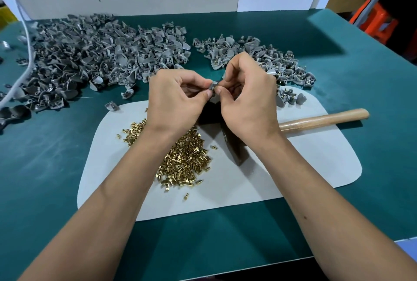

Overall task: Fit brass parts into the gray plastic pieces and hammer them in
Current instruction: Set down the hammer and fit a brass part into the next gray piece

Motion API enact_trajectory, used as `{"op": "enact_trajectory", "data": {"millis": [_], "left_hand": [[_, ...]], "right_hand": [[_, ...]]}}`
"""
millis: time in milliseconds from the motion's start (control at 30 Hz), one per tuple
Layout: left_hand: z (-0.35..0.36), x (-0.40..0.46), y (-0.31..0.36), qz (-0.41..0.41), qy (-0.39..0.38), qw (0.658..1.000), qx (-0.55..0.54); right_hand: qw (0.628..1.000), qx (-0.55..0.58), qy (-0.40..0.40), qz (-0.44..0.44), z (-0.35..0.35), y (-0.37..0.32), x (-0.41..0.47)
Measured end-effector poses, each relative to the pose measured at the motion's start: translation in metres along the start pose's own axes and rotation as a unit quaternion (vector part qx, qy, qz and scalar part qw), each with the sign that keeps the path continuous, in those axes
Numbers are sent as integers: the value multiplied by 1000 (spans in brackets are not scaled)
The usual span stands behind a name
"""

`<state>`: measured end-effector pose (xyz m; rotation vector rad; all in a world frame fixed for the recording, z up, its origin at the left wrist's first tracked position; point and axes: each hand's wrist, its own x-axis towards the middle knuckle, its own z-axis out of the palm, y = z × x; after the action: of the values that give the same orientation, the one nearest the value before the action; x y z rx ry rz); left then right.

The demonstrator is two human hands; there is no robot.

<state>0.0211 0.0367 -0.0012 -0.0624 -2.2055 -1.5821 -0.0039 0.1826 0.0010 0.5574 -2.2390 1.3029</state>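
Gray piece sits pinched between the two hands, held up above the white mat. Left hand grips it from its side with thumb and forefinger curled in; the other fingers are folded under the palm. Right hand meets it from the other side, thumb and forefinger tips pressed together at the piece's edge, pinching something too small to make out, with the remaining fingers curled.

Below the left wrist, a heap of brass parts lies on the mat, with a few strays just beside it. Under the right hand and wrist lies the hammer, its dark head pointing toward the person and its wooden handle running out past the right hand's outer side, resting on the mat.

Beyond the left hand, a big pile of gray pieces spreads over the green table. Beyond the right hand lies a smaller pile, several of its pieces showing brass. A white cable crosses the far end of the big pile, well away from the left hand.
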Motion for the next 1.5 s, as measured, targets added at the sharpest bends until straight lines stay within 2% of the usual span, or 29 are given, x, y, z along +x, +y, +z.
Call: {"op": "enact_trajectory", "data": {"millis": [200, 433, 667, 867, 1200, 1500], "left_hand": [[1, 1, -1, 2, 0, 1000, 17], [-1, 2, -1, 28, -6, 999, 24], [-5, 2, -1, 10, -22, 1000, -13], [-13, 5, -3, 5, -67, 997, -37], [-18, 8, -7, 5, -76, 985, -158], [-24, 9, -10, -2, -93, 976, -197]], "right_hand": [[1000, -16, 17, 8, 2, -1, 0], [1000, 12, -20, -15, -7, 1, 1], [998, -28, -26, -53, -9, 2, 2], [992, -61, -31, -108, -12, 2, 3], [997, -27, -31, -69, -7, 0, 2], [987, -54, -49, -141, -11, 0, 1]]}}
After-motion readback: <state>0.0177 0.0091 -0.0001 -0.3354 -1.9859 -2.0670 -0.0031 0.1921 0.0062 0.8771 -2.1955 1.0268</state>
